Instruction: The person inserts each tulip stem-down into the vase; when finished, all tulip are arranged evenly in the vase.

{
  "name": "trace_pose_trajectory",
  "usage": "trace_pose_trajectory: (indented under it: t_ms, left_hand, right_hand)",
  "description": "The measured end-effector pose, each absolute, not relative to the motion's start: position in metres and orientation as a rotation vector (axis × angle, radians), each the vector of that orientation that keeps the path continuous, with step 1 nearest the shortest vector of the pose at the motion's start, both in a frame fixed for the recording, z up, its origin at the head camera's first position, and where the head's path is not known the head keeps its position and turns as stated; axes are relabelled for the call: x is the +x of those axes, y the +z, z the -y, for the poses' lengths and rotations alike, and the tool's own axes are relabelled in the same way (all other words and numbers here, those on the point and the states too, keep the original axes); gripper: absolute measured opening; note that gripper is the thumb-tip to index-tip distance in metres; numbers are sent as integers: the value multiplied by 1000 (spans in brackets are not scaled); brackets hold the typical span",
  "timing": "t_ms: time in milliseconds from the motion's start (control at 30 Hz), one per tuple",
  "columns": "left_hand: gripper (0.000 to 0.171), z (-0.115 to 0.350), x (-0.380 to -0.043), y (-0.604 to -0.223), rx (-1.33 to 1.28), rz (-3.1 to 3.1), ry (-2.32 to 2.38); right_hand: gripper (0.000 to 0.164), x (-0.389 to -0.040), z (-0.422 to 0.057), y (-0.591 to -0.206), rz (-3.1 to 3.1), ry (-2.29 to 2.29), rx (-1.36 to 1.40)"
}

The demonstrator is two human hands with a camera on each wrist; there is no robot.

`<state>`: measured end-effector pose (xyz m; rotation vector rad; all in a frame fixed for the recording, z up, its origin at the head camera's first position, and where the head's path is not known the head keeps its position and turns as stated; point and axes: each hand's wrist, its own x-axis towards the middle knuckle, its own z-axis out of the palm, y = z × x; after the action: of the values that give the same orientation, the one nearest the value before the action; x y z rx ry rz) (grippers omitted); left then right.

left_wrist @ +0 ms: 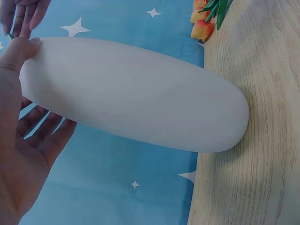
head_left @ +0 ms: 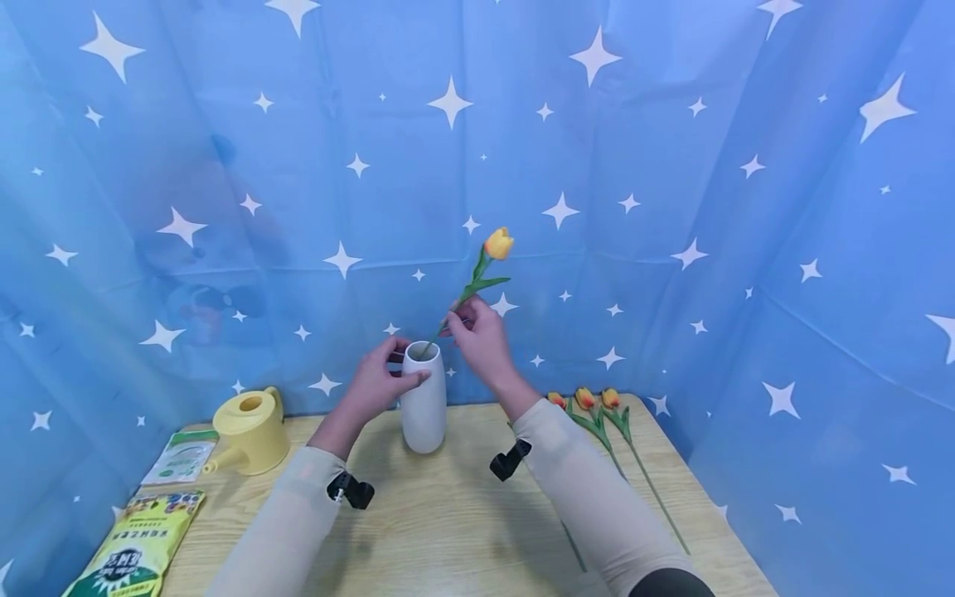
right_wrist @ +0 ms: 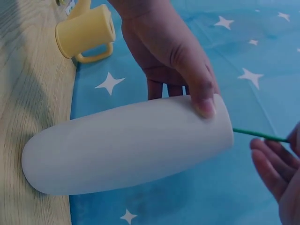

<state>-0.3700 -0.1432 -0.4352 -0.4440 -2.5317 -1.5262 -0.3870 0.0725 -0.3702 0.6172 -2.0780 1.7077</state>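
A tall white vase [head_left: 424, 410] stands on the wooden table near its back edge. My left hand [head_left: 380, 377] grips it near the rim, thumb on the near side and fingers round the far side. Above the mouth, my right hand [head_left: 481, 336] pinches the green stem of a yellow tulip [head_left: 499, 244] between thumb and fingers. The bloom points up and tilts to the right. In the right wrist view the stem [right_wrist: 260, 135] runs from the fingers into the vase mouth; its lower end is hidden inside.
Several orange-yellow tulips [head_left: 585, 399] lie on the table [head_left: 433, 531] at the right, partly behind my right sleeve. At the left are a yellow watering can [head_left: 252, 435], a green-and-white packet [head_left: 179, 458] and a yellow-green bag [head_left: 138, 543]. A blue star-patterned curtain [head_left: 418, 207] hangs behind.
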Motion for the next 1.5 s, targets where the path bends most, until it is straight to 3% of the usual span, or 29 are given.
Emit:
trace_pose_trajectory:
  t_ms: [133,367,600,900,1133,1367,1500]
  left_hand:
    - [51,144,-371,-435,-455,2518,-1516]
    - [51,145,-372,-435,-458,2516,-1509]
    - [54,145,-373,-438,-464,2510,-1531]
    - [51,144,-372,-436,-470,2506,-1537]
    - [47,144,-372,-437,-483,2493,-1536]
    - [52,145,-372,-438,-485,2502,-1549]
    - [53,145,-371,-436,-487,2500,-1564]
  right_hand:
    - [6,-387,-67,-369,2135,1715,641]
    - [18,-387,-60,-370,2189,1739,664]
    - [7,-390,-55,-371,2283,1597,681]
    - [17,-396,-55,-363,2463,1419,723]
    - [15,-399,-55,-361,2556,1345,740]
    - [36,-395,-58,-361,2590,1426,693]
    - [40,-394,-59,-362,2581,1452,684]
